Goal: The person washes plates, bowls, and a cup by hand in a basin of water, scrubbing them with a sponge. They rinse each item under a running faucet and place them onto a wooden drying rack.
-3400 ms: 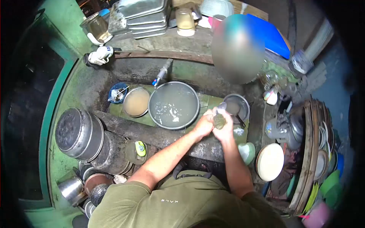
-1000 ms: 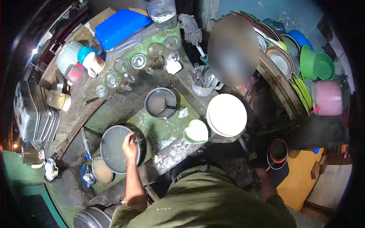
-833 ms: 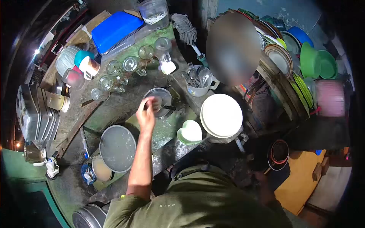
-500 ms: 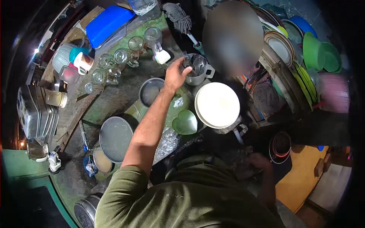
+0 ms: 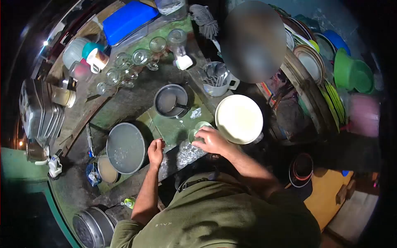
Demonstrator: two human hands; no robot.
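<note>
My right hand [image 5: 211, 141] grips the rim of the green heart-shaped bowl [image 5: 193, 134] and covers much of it. Left of it, my left hand [image 5: 156, 153] has its fingers curled near the worktop's front edge; what they hold, if anything, is hidden. Between the hands lies a wet, shiny patch [image 5: 188, 155]. A dark pan [image 5: 180, 91] with a ladle in it sits behind them. Beside my right hand is a large white round basin [image 5: 239, 119], and a big grey round lid or tray [image 5: 125, 148] is left of my left hand.
Glass mugs [image 5: 140, 57] stand in rows at the back left, near a blue box [image 5: 130, 21]. A pot of cutlery [image 5: 216, 79] is behind the white basin. Metal trays [image 5: 34, 107] lean at far left. Green basins [image 5: 348, 72] and plates are stacked at right. Another person is partly in view.
My left hand has moved from the cutlery pot back toward the front edge. My right hand has come up from beside my body and taken hold of the green bowl. The view has shifted slightly.
</note>
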